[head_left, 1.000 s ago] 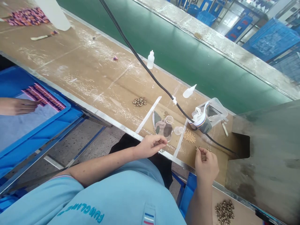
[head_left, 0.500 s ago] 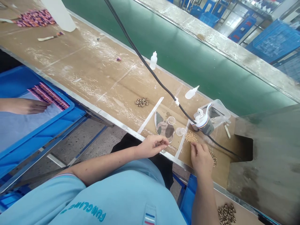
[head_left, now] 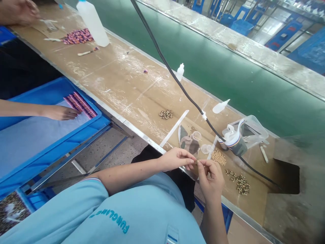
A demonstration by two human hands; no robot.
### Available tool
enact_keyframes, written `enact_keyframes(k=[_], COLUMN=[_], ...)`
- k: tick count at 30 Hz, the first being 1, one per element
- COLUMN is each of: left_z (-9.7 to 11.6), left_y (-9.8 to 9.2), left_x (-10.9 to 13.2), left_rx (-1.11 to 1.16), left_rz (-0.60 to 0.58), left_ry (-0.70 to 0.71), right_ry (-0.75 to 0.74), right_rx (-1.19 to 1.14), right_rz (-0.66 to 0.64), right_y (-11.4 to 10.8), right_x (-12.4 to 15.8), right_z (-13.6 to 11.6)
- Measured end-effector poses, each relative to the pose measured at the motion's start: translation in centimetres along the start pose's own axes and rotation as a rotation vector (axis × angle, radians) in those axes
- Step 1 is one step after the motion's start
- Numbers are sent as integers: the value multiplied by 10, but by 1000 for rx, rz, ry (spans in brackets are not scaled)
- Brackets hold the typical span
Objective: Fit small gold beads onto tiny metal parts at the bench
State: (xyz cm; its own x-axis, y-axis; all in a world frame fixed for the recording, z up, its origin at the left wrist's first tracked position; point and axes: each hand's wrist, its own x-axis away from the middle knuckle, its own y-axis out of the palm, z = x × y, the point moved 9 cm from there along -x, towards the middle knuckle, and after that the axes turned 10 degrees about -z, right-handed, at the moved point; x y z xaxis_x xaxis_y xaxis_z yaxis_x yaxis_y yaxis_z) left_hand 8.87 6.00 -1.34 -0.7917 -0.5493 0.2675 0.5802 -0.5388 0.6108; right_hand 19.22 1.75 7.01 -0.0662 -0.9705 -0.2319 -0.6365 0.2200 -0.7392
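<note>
My left hand (head_left: 179, 159) and my right hand (head_left: 210, 174) meet fingertip to fingertip above the bench's front edge. Both are closed in a pinch around something tiny, mostly hidden by the fingers. Just beyond them lies a pile of small tan beads (head_left: 218, 157). Right of my right hand is a heap of small dark-and-gold curved pieces (head_left: 242, 184), and a similar smaller heap (head_left: 166, 114) sits further left. A camouflage-patterned cloth (head_left: 189, 144) lies beyond my left hand, with a small clear round dish (head_left: 196, 136) on it and a second clear dish (head_left: 207, 149) beside it.
A black cable (head_left: 167, 67) hangs across the bench. Two small white squeeze bottles (head_left: 180, 72) and a clear plastic box (head_left: 255, 130) stand along the back. At left, a co-worker's hand (head_left: 62, 112) rests over a blue tray (head_left: 33, 149); a large white bottle (head_left: 93, 23) stands beyond.
My right hand has moved left from beside the tan beads to meet my left hand, and their fingertips now touch. The camera view has shifted left.
</note>
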Motion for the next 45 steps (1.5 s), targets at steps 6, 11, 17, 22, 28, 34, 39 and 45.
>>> enact_keyframes(k=[6, 11, 17, 22, 28, 34, 39, 45], left_z=[0, 0, 17, 23, 16, 7, 5, 5], left_y=[-4, -4, -1, 2, 0, -4, -6, -5], left_x=[0, 0, 8, 8, 4, 4, 4, 3], left_rx=[20, -76, -448, -619, -521, -358, -306, -302], left_rz=[12, 9, 52, 1, -44, -36, -29, -23], left_ry=[43, 110, 233, 201, 98, 15, 15, 28], right_ry=[-95, -181, -193, -247, -279, -141, -91, -118], right_rx=[86, 167, 210, 219, 187, 109, 43, 56], right_rz=[63, 89, 82, 32, -57, -42, -40, -23], right_y=[13, 14, 14, 14, 16, 19, 19, 18], right_x=[5, 12, 17, 16, 12, 11, 9, 10], right_z=[-11, -12, -11, -13, -16, -6, -1, -6])
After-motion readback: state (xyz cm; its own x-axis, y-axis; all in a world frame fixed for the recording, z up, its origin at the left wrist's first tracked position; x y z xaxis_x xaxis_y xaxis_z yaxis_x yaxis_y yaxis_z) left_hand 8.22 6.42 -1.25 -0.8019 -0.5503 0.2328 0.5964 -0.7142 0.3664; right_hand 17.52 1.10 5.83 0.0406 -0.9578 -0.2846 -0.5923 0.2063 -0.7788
